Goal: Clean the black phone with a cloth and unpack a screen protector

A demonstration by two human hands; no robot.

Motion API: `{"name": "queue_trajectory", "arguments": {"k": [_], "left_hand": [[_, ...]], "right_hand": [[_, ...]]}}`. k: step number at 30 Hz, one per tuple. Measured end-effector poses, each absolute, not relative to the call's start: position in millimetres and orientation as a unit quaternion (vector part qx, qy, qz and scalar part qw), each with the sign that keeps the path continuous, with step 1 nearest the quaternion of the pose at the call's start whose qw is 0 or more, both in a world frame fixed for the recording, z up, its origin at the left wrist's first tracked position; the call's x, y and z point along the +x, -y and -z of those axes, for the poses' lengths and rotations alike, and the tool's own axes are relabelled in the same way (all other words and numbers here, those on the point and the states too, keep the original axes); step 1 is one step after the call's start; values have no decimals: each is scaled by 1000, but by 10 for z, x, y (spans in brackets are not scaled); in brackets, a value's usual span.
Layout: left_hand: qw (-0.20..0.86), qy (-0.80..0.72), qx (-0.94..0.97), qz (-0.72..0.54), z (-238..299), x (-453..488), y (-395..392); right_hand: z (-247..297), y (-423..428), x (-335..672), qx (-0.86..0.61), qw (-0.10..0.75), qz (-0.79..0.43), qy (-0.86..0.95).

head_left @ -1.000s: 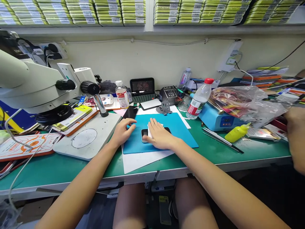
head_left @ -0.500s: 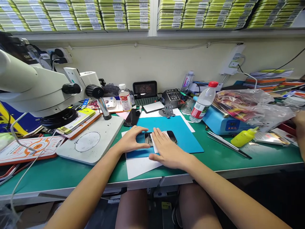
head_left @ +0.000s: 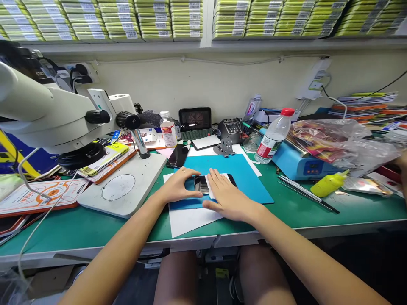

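A smartphone (head_left: 200, 184) with a dark, glossy face lies crosswise on a blue mat (head_left: 254, 186). My left hand (head_left: 178, 185) grips its left end, thumb on the near edge and index finger on the far edge. Over the middle of the phone, my right hand (head_left: 224, 197) presses a white wipe (head_left: 210, 191) down with its fingers straight and close together, the thumb apart. Most of the wipe is hidden under that hand. White paper (head_left: 187, 222) sticks out from beneath the mat.
A microscope (head_left: 38, 114) and its base (head_left: 117, 188) stand at left. Behind the mat lie another phone (head_left: 178, 156) and a grey phone stand (head_left: 224, 147). To the right are a red-capped bottle (head_left: 269, 142), tweezers (head_left: 305, 192), a yellow squeeze bottle (head_left: 327, 185) and a blue device (head_left: 295, 163).
My right hand has slid slightly to the right along the phone, taking the wipe with it. My left hand keeps its grip, and the whole view has shifted a little.
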State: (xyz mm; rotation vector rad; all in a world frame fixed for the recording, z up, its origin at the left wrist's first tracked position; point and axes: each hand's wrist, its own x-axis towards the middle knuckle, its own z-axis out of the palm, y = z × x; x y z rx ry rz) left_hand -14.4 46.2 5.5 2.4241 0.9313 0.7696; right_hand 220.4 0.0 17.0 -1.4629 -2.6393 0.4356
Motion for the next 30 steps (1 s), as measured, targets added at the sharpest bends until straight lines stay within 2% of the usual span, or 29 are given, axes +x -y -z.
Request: {"name": "queue_trajectory", "arguments": {"k": [8,14,21,30], "left_hand": [[225,-330,877,-267,-32,-127,-502],[187,-328,889,-260,-37,-118,-482],[221,-334,876,-270,-16,-111,-510],[204,-334,880,-270,-55,-115,-468]], "right_hand": [[-245,-279,2200,-548,21,-160,821],[-178,76,2148,-474,36,-127,871],[-279,-75,2119,-534,25,-147,832],[-229,126,1928,-467,43,-157,869]]}}
